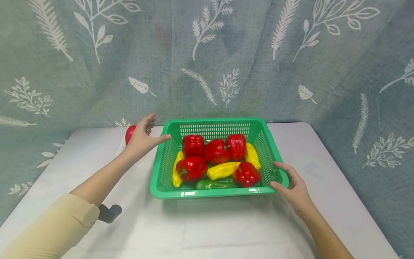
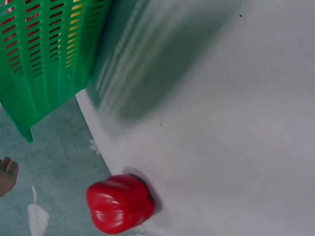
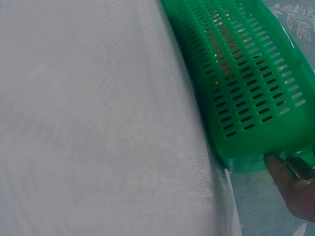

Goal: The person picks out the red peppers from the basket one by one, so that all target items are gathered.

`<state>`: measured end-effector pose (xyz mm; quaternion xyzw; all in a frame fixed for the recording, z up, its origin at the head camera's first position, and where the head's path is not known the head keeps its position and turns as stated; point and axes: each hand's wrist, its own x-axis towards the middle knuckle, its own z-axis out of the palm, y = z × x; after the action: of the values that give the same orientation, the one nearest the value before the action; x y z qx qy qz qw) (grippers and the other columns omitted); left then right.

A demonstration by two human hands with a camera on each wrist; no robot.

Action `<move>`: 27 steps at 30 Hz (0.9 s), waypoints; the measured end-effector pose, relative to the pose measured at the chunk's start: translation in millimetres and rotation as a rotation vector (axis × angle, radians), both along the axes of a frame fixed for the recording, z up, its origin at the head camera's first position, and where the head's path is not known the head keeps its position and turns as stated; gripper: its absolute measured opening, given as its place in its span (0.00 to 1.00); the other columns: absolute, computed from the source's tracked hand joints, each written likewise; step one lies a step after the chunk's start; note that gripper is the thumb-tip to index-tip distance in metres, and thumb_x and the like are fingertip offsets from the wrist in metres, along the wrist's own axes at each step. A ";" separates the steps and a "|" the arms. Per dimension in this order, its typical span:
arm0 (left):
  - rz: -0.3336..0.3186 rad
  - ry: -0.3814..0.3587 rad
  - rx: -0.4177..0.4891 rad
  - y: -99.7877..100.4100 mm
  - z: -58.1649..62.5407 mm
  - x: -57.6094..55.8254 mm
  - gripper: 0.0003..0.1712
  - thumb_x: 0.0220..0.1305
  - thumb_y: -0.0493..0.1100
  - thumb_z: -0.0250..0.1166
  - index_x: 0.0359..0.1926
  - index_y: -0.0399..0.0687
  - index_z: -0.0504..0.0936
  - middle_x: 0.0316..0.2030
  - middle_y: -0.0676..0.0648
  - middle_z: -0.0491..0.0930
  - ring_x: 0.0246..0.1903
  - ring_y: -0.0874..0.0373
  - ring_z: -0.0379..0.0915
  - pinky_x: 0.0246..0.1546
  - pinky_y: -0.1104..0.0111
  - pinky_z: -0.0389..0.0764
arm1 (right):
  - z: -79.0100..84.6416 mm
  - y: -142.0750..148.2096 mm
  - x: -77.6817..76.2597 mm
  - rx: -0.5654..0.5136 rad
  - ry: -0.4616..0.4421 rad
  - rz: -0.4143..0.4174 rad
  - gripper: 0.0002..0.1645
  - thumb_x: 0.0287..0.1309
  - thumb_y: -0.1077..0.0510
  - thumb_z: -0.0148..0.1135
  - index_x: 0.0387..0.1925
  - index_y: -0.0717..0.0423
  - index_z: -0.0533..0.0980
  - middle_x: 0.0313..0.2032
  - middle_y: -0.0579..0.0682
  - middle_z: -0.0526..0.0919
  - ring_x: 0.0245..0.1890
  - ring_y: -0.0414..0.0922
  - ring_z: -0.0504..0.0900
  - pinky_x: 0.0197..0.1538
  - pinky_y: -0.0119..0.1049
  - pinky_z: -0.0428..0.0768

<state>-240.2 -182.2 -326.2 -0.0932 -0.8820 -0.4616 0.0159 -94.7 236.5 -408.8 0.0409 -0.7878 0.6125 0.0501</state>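
The white table (image 1: 226, 230), faintly creased toward the front, carries a green basket (image 1: 213, 193) toward its back edge; left of the basket and apart from it, a red pepper (image 2: 118, 205) sits near that edge

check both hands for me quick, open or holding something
Left hand: open, fingers spread, holding nothing.
Right hand: closed on the rim of the green basket at its near right corner.

Worktop (image 1: 226, 230): white, faint creases on the near side. Grey-green curtain (image 1: 275, 93) behind it and down both sides, slightly wrinkled, printed with white leaves (image 1: 139, 85), sprigs (image 1: 229, 89) and feathery fronds (image 1: 283, 27).
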 end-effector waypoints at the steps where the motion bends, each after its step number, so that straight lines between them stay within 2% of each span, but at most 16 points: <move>1: -0.019 -0.003 -0.015 3.4 2.3 1.2 0.54 0.53 0.52 0.71 0.73 0.44 0.49 0.70 0.40 0.53 0.68 0.42 0.53 0.67 0.51 0.58 | -0.1 0.0 0.1 -0.001 -0.002 -0.002 0.35 0.58 0.65 0.61 0.66 0.59 0.60 0.66 0.50 0.58 0.59 0.34 0.59 0.49 0.17 0.73; 7: -0.123 -0.039 -0.065 23.6 13.0 6.0 0.54 0.53 0.49 0.71 0.73 0.44 0.48 0.69 0.38 0.53 0.66 0.40 0.55 0.64 0.49 0.63 | -0.5 1.2 0.9 0.003 -0.013 -0.009 0.35 0.58 0.65 0.61 0.66 0.57 0.60 0.66 0.51 0.58 0.59 0.34 0.59 0.49 0.17 0.73; 11: -0.189 -0.077 -0.149 40.2 15.5 5.5 0.54 0.51 0.50 0.72 0.73 0.49 0.51 0.68 0.38 0.54 0.65 0.40 0.57 0.56 0.49 0.72 | -0.8 2.7 1.0 0.010 -0.009 -0.011 0.35 0.58 0.65 0.61 0.66 0.57 0.60 0.66 0.51 0.57 0.59 0.34 0.58 0.49 0.16 0.72; 15: -0.220 -0.114 -0.206 58.4 18.2 5.1 0.51 0.50 0.51 0.72 0.71 0.50 0.55 0.67 0.38 0.55 0.64 0.42 0.59 0.49 0.51 0.78 | -0.2 2.7 1.8 0.011 -0.004 -0.008 0.36 0.58 0.65 0.61 0.67 0.57 0.60 0.67 0.52 0.57 0.59 0.34 0.59 0.49 0.16 0.72; 22: -0.260 -0.137 -0.275 82.4 18.4 -0.4 0.50 0.48 0.50 0.73 0.70 0.48 0.58 0.66 0.38 0.57 0.63 0.43 0.60 0.51 0.52 0.78 | 0.5 1.0 3.6 0.026 -0.006 -0.011 0.36 0.58 0.65 0.61 0.67 0.57 0.59 0.66 0.53 0.57 0.57 0.34 0.60 0.47 0.17 0.74; 27: -0.314 -0.174 -0.363 94.9 13.6 -7.1 0.49 0.49 0.51 0.73 0.70 0.49 0.59 0.66 0.38 0.58 0.63 0.43 0.58 0.56 0.48 0.72 | 1.2 -0.6 3.2 0.015 -0.017 -0.004 0.35 0.59 0.64 0.61 0.66 0.56 0.60 0.65 0.51 0.58 0.57 0.35 0.60 0.48 0.18 0.74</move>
<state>-247.3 -87.3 -312.5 -0.1902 -0.9231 -0.2990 -0.1492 -91.5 235.9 -407.6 0.0345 -0.7929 0.6068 0.0443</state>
